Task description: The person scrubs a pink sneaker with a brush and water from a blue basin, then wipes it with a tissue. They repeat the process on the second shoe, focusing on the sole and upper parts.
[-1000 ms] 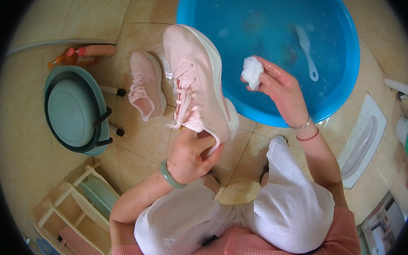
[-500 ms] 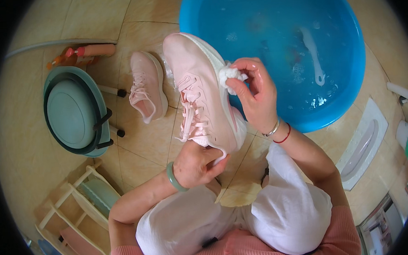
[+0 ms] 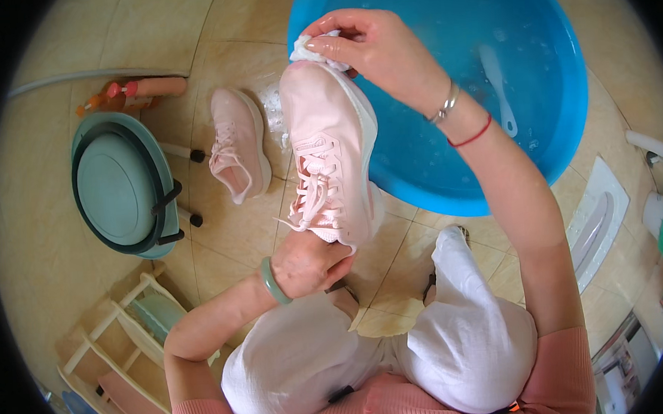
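A pale pink lace-up sneaker (image 3: 323,125) is held up in front of me, toe pointing away. My left hand (image 3: 308,264), with a green bangle on its wrist, grips it at the heel opening, some fingers hidden inside. At the toe, my right hand (image 3: 368,44) pinches a wadded white cloth (image 3: 313,49) against the edge of the sole. The matching sneaker (image 3: 238,141) stands on the tiled floor to the left. Beyond my right hand is a blue basin (image 3: 451,203) of water with a white long-handled brush (image 3: 499,89) in it.
A green folding basin (image 3: 117,188) leans at the left, near a pink bottle (image 3: 156,87). A cream rack (image 3: 107,354) stands at the lower left. On the right floor lies a white tray-like piece (image 3: 598,219). Wet suds (image 3: 272,112) spot the tiles beside the other sneaker.
My right hand has moved the cloth forward and left, from the side of the sole to the toe. The held sneaker has turned slightly and come a little nearer.
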A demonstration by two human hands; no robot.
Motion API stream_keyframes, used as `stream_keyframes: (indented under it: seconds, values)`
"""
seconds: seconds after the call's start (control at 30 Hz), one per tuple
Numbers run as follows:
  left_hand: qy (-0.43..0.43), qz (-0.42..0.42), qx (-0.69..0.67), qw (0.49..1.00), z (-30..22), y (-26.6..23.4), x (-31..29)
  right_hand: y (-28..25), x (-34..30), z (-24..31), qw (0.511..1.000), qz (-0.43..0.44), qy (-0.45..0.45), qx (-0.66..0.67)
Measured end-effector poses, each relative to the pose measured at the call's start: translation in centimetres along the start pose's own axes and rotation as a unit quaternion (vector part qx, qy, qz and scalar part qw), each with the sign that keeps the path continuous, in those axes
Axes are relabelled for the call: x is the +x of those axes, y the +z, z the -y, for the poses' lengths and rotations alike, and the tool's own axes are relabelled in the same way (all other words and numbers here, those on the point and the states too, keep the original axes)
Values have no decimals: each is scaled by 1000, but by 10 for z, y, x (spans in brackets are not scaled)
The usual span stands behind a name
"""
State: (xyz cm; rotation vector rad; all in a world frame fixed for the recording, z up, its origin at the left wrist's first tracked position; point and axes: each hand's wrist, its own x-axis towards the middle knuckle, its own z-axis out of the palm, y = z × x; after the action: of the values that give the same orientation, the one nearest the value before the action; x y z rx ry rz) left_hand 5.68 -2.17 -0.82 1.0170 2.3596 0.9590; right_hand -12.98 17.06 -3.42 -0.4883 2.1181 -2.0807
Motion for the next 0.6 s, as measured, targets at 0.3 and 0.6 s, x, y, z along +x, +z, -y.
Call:
stream_keyframes:
  seconds: [0.3,0.6]
  values:
    - [26,12,96,995,5,1,-3,-37,-41,20,948,32,177,261]
    - [12,65,148,987,-1,-8,6,-61,-68,41,954,9,179,241]
